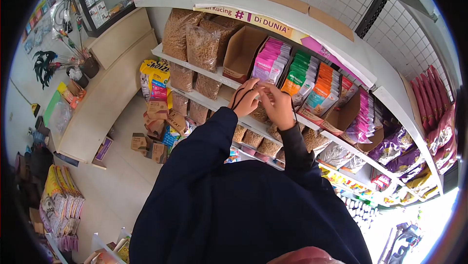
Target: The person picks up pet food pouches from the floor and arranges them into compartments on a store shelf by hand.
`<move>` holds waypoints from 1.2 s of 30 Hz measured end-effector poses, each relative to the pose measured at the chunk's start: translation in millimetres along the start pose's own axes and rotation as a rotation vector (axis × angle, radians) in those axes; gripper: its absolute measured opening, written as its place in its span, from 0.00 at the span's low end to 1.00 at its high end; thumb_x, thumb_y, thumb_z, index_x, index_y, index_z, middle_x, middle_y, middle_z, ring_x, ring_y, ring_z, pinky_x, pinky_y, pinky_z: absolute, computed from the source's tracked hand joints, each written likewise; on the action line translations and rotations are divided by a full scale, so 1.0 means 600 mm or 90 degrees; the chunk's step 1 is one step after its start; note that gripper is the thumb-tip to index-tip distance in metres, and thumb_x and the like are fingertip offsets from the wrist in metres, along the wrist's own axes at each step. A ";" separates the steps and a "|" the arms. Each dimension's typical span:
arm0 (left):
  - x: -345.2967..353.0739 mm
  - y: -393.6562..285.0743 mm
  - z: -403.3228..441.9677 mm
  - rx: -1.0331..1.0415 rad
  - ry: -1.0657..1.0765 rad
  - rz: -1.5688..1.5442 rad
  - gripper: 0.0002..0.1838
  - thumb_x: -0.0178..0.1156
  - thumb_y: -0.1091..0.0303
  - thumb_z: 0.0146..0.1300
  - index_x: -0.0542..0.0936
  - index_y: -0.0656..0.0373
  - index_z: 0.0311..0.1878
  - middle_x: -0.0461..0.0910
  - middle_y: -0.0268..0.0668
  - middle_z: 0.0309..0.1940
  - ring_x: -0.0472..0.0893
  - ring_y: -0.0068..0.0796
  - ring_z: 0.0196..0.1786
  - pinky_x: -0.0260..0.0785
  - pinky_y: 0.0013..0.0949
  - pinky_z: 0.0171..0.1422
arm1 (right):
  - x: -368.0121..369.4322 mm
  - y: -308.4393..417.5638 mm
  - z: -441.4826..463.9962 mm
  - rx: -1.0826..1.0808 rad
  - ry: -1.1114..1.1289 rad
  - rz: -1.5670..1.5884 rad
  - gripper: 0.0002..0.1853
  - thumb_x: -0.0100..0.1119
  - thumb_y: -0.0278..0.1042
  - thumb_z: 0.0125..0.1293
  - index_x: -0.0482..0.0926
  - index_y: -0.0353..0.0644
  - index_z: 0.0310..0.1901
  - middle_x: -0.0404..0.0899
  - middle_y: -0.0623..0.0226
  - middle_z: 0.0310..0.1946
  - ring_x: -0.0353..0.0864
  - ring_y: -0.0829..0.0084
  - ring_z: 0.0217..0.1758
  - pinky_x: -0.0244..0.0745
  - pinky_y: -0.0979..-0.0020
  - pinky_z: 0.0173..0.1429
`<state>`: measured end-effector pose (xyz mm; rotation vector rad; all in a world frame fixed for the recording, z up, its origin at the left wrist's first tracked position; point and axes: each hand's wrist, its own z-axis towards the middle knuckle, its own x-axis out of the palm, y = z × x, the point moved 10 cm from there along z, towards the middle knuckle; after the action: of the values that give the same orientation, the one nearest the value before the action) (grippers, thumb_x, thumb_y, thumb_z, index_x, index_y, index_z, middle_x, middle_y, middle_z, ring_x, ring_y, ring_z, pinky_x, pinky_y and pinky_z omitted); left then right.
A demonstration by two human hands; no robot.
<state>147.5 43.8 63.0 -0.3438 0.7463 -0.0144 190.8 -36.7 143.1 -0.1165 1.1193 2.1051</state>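
My left hand (pixel 245 99) and my right hand (pixel 277 105) meet at the front of the upper shelf, with fingers bent and fingertips close together. Whatever lies between the fingertips is too small or hidden to make out. A dark cord loops over each hand. Just beyond them stands a row of pink pouches (pixel 271 61) in a cardboard box. Green pouches (pixel 298 76) and orange pouches (pixel 321 88) are packed in boxes to the right of my right hand. An open brown cardboard box (pixel 242 52) stands left of the pink pouches.
Clear bags of brown kibble (pixel 202 44) fill the shelf's left end, with more below. Cartons (pixel 156 127) and a yellow kitten food bag (pixel 155 78) are on the floor at left. A curved counter (pixel 97 113) and stacked bags (pixel 61 205) stand farther left. Purple pouches (pixel 360 120) sit at right.
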 end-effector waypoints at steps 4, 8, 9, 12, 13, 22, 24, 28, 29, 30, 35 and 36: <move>-0.008 -0.004 0.000 -0.006 0.039 -0.029 0.31 0.58 0.75 0.46 0.65 0.59 0.58 0.62 0.48 0.59 0.62 0.47 0.62 0.57 0.42 0.63 | 0.016 -0.041 -0.077 0.142 -0.007 0.185 0.10 0.49 0.24 0.62 0.74 0.31 0.44 0.80 0.58 0.32 0.81 0.75 0.31 0.74 0.78 0.35; -0.016 -0.008 -0.006 -0.010 0.048 -0.024 0.35 0.58 0.74 0.47 0.61 0.56 0.62 0.62 0.47 0.59 0.61 0.48 0.62 0.55 0.42 0.64 | 0.037 -0.082 -0.148 0.230 0.020 0.211 0.10 0.47 0.23 0.63 0.73 0.31 0.44 0.80 0.61 0.32 0.81 0.77 0.32 0.73 0.79 0.35; -0.017 -0.006 -0.007 -0.015 0.048 -0.023 0.35 0.58 0.74 0.47 0.61 0.56 0.62 0.62 0.48 0.59 0.61 0.48 0.62 0.55 0.43 0.64 | 0.040 -0.089 -0.160 0.251 0.022 0.229 0.10 0.47 0.23 0.63 0.73 0.31 0.45 0.79 0.61 0.31 0.80 0.77 0.31 0.73 0.79 0.35; -0.019 -0.006 -0.012 -0.015 0.048 -0.011 0.35 0.58 0.73 0.47 0.61 0.55 0.62 0.62 0.47 0.59 0.61 0.48 0.62 0.55 0.43 0.64 | 0.039 -0.096 -0.176 0.266 0.020 0.229 0.11 0.47 0.23 0.63 0.73 0.32 0.45 0.79 0.61 0.32 0.80 0.78 0.31 0.73 0.79 0.35; -0.020 -0.007 -0.015 -0.018 0.047 -0.008 0.35 0.58 0.72 0.48 0.61 0.54 0.62 0.62 0.47 0.59 0.61 0.47 0.62 0.55 0.43 0.64 | 0.038 -0.096 -0.177 0.273 0.025 0.223 0.11 0.47 0.23 0.63 0.73 0.32 0.45 0.79 0.62 0.32 0.80 0.78 0.31 0.73 0.80 0.35; -0.055 -0.012 -0.066 -0.118 0.029 -0.232 0.24 0.57 0.71 0.51 0.69 0.56 0.55 0.70 0.46 0.50 0.71 0.46 0.51 0.64 0.41 0.52 | 0.059 -0.109 -0.199 0.295 0.050 0.199 0.10 0.47 0.23 0.64 0.72 0.31 0.46 0.78 0.63 0.33 0.79 0.78 0.33 0.72 0.79 0.39; -0.081 -0.008 -0.086 -0.121 -0.008 -0.220 0.20 0.57 0.70 0.52 0.71 0.58 0.51 0.73 0.46 0.44 0.74 0.43 0.46 0.66 0.38 0.49 | 0.073 -0.123 -0.209 0.304 0.057 0.189 0.10 0.48 0.23 0.63 0.72 0.31 0.45 0.78 0.64 0.33 0.78 0.78 0.33 0.72 0.79 0.39; -0.106 0.041 -0.164 -0.255 -0.027 -0.283 0.12 0.58 0.71 0.52 0.75 0.61 0.41 0.76 0.43 0.36 0.76 0.37 0.42 0.67 0.34 0.46 | 0.100 -0.129 -0.218 0.235 0.037 0.104 0.11 0.55 0.24 0.57 0.75 0.36 0.42 0.79 0.62 0.30 0.80 0.76 0.33 0.73 0.76 0.38; -0.099 0.062 -0.196 -0.319 0.017 -0.284 0.09 0.58 0.71 0.52 0.75 0.62 0.37 0.76 0.42 0.34 0.77 0.36 0.40 0.68 0.33 0.45 | 0.117 -0.134 -0.221 0.245 0.051 0.095 0.10 0.55 0.24 0.56 0.75 0.36 0.42 0.79 0.62 0.30 0.80 0.75 0.33 0.73 0.76 0.38; -0.090 0.084 -0.231 -0.384 0.059 -0.286 0.07 0.58 0.72 0.52 0.75 0.63 0.34 0.76 0.41 0.32 0.77 0.35 0.38 0.68 0.33 0.43 | 0.134 -0.137 -0.224 0.255 0.066 0.086 0.10 0.56 0.24 0.55 0.76 0.36 0.41 0.78 0.61 0.30 0.80 0.74 0.33 0.73 0.75 0.38; -0.069 0.147 -0.422 -0.525 -0.011 -0.358 0.05 0.57 0.74 0.50 0.75 0.64 0.30 0.75 0.40 0.27 0.77 0.31 0.33 0.69 0.30 0.41 | 0.262 -0.139 -0.256 0.264 0.256 0.052 0.10 0.57 0.26 0.55 0.76 0.37 0.40 0.77 0.57 0.36 0.81 0.67 0.34 0.74 0.72 0.36; -0.064 0.155 -0.462 -0.589 0.030 -0.355 0.05 0.57 0.74 0.51 0.75 0.64 0.31 0.75 0.40 0.28 0.78 0.30 0.34 0.70 0.30 0.41 | 0.293 -0.157 -0.275 0.261 0.264 0.084 0.10 0.57 0.28 0.56 0.76 0.38 0.40 0.77 0.57 0.36 0.81 0.66 0.34 0.75 0.72 0.37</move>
<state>-75.9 53.3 -129.0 -1.4316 0.6456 -0.2075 83.3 -28.2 -92.3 -0.2983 1.8273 1.9644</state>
